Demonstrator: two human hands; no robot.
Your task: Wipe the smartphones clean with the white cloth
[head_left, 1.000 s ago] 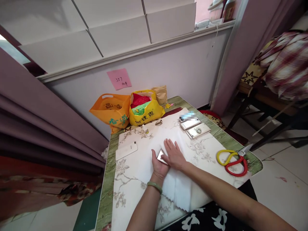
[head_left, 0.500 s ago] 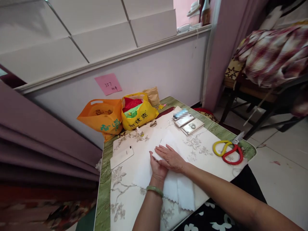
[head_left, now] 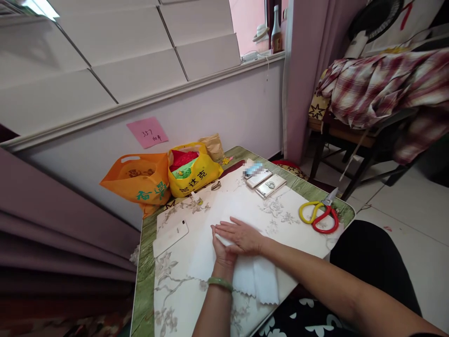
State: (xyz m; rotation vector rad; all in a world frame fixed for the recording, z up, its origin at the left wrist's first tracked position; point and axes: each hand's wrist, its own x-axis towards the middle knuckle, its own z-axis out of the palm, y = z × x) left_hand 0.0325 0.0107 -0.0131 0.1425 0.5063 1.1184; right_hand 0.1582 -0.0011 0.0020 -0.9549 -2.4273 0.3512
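A white cloth (head_left: pixel 266 281) with a zigzag-cut edge is spread over the table mat, partly beneath my wrists. A white wad, which looks like part of this cloth, is sandwiched between my palms. My left hand (head_left: pixel 223 252) cups it from below, fingers curled up around its side, with a green bangle on the wrist. Lying across the top, my right hand (head_left: pixel 243 238) presses down with fingers together. Most of the wad is hidden by the hands.
Scissors (head_left: pixel 326 213) with yellow and red handles lie at the right. Two phones (head_left: pixel 269 186) are at the back, a white phone (head_left: pixel 171 238) at the left. A small bottle (head_left: pixel 196 199), an orange bag (head_left: pixel 140 180) and a yellow bag (head_left: pixel 196 173) stand near the wall.
The whole view has shifted, so the table and its items appear further left. My hands stay pressed together around the white cloth, with the right fingers slightly more aligned over the left.
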